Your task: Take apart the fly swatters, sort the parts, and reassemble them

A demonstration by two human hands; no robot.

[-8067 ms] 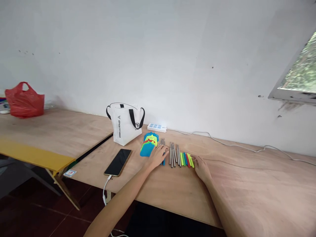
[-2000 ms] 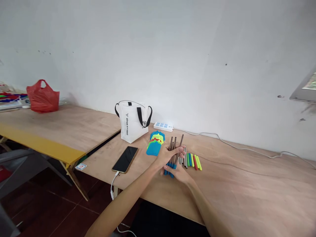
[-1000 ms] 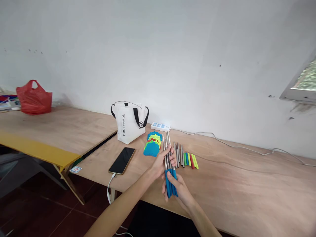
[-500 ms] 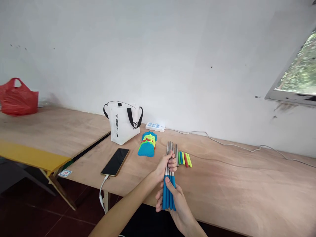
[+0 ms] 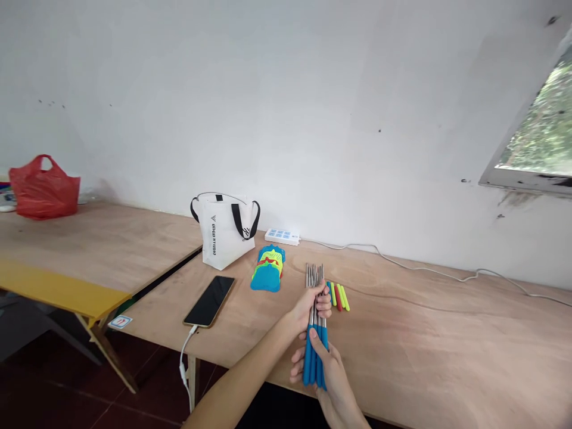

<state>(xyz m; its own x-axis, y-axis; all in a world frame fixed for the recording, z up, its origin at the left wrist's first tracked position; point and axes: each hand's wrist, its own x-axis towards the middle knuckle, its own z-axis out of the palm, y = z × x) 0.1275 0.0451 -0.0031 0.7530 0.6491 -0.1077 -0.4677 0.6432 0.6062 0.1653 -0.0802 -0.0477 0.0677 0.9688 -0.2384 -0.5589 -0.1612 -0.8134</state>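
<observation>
A bundle of metal rods with blue handles point(image 5: 316, 360) is held in both hands over the table's front edge. My left hand point(image 5: 315, 302) is closed round the bare metal part of the rods. Lower down, my right hand point(image 5: 329, 361) wraps the blue handles, its thumb lying along them. Just right of my left hand lie short coloured sticks point(image 5: 339, 296) in blue, yellow-green and red, partly covered by that hand. A stack of flat mesh pieces point(image 5: 267, 277), blue, yellow, red and green, rests to the left.
A black-screened phone point(image 5: 210, 301) on a white cable lies at the front left of the wooden table point(image 5: 429, 345). Behind it stand a white bag point(image 5: 223, 238) and a power strip point(image 5: 282, 236). A red plastic bag point(image 5: 47, 189) sits on the left table.
Both hands and the rods have shifted right, over part of the coloured sticks. The single rod that lay just right of the bundle no longer shows apart from it. The view has tilted slightly up.
</observation>
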